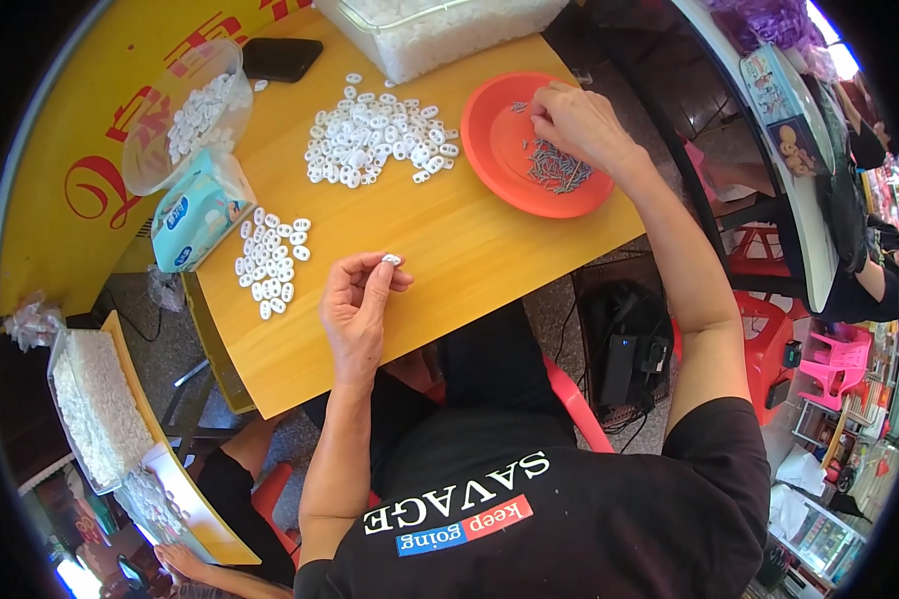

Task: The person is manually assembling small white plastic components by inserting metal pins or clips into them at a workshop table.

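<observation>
Between thumb and forefinger, my left hand (358, 304) pinches a small white plastic oval piece (392, 260) above the near part of the table. Over at the right, my right hand (581, 122) reaches into a round red dish (489, 165), its fingers closed together near the rim. Whatever those fingertips hold, if anything, is too small to make out. Small grey metal screws (559, 168) lie heaped in the dish below that hand. A large pile of white oval pieces with two dark holes (375, 140) spreads to the left of the dish. Nearer my left hand lies a smaller group of similar pieces (270, 262).
A clear tub of white pieces (235, 110) and a blue tissue pack (205, 215) stand at the left edge. Behind are a black phone (282, 60) and a clear bin of white material (410, 45). Another person's hand (180, 561) works at the lower-left table.
</observation>
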`<state>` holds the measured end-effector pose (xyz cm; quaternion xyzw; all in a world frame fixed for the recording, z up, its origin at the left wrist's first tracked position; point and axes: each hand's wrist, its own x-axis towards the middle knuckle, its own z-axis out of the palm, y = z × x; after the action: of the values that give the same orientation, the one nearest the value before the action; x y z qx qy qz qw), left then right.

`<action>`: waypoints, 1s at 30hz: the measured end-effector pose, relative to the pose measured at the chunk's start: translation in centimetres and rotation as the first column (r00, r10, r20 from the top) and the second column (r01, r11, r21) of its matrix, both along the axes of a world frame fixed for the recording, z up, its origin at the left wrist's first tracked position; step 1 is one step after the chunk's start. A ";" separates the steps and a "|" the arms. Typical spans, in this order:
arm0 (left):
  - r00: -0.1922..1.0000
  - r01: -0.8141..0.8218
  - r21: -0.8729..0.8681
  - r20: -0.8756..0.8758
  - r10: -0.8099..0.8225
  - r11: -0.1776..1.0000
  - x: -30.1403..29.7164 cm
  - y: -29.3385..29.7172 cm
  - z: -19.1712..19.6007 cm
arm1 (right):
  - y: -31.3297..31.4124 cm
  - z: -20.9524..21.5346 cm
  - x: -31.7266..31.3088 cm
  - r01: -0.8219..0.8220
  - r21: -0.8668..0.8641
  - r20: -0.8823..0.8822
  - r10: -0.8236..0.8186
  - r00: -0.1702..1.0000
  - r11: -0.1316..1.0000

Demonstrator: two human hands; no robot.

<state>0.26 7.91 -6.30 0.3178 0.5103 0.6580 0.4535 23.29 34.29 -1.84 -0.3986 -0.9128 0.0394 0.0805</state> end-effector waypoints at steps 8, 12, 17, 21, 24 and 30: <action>1.000 -0.006 0.007 0.027 0.006 1.000 0.0 0.0 0.0 | -0.2 0.4 0.9 -0.037 -0.457 -0.605 -0.281 0.745 0.889; 0.998 -0.021 0.008 0.065 0.020 1.000 -0.2 -0.3 -0.1 | -2.1 1.1 0.6 -0.146 -0.672 -0.612 -0.433 0.662 0.726; 0.991 -0.076 0.025 0.114 0.073 0.997 -0.3 -0.5 0.3 | -7.1 0.7 -3.1 -0.503 -0.723 -0.682 -0.603 0.414 0.473; 0.969 -0.077 0.065 0.238 0.060 0.995 0.2 -0.5 1.6 | -12.5 0.8 -6.5 -0.629 -0.705 -0.651 -0.651 0.391 0.327; 0.946 -0.077 0.073 0.321 0.049 0.994 0.5 -1.0 3.7 | -15.6 0.8 -8.4 -0.634 -0.690 -0.688 -0.588 0.426 0.350; 0.949 -0.096 0.136 0.312 0.050 0.986 0.5 -2.6 4.5 | -19.7 1.7 -10.7 -0.625 -0.636 -0.763 -0.490 0.421 0.453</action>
<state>0.76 5.28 -1.80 0.2255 0.3943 0.7520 0.4776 12.63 14.55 -0.18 -0.2389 -0.5618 0.7188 0.3327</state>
